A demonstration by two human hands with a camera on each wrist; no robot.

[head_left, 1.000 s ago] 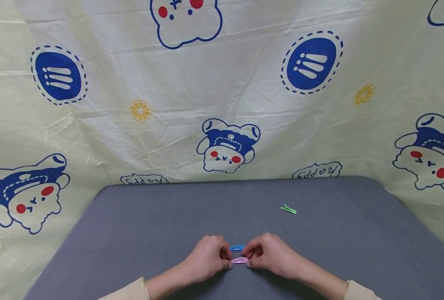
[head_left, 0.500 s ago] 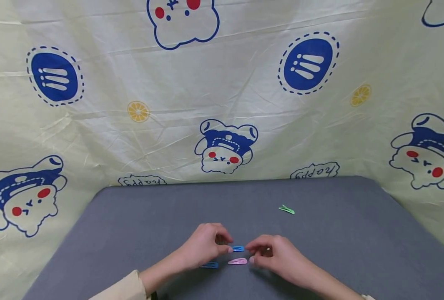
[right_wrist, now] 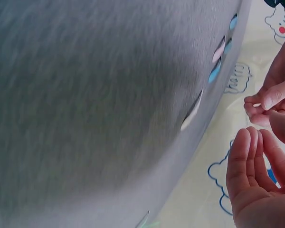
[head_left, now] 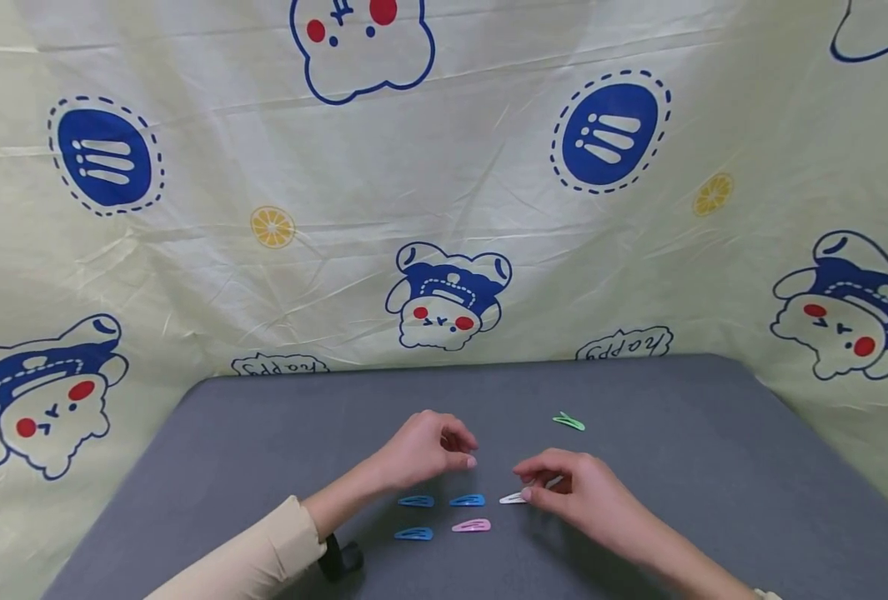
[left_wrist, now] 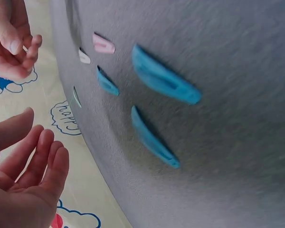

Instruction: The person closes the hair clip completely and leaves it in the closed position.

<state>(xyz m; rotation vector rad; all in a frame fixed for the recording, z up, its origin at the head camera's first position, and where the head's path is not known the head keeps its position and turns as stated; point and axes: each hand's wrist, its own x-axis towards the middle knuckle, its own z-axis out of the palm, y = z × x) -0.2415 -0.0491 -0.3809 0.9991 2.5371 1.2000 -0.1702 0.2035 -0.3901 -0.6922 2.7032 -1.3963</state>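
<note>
Above the table, my left hand hovers with loosely bent fingers and holds nothing. Beneath and in front of it lie three blue snap hair clips: the upper left one, the upper middle one and the lower left one. A pink hair clip rests right of the lower blue one. My right hand is over a white hair clip, partly covering it in the head view; the right wrist view shows this white clip on the cloth, apart from the fingers.
A green hair clip, its two arms spread, lies farther back on the grey table. A pale printed curtain hangs behind the table. A dark strap is on the left wrist.
Both hands have come off the pink clip. My left hand rose and moved away from me, uncovering blue clips; my right hand shifted right and back, and the white clip came into view.
</note>
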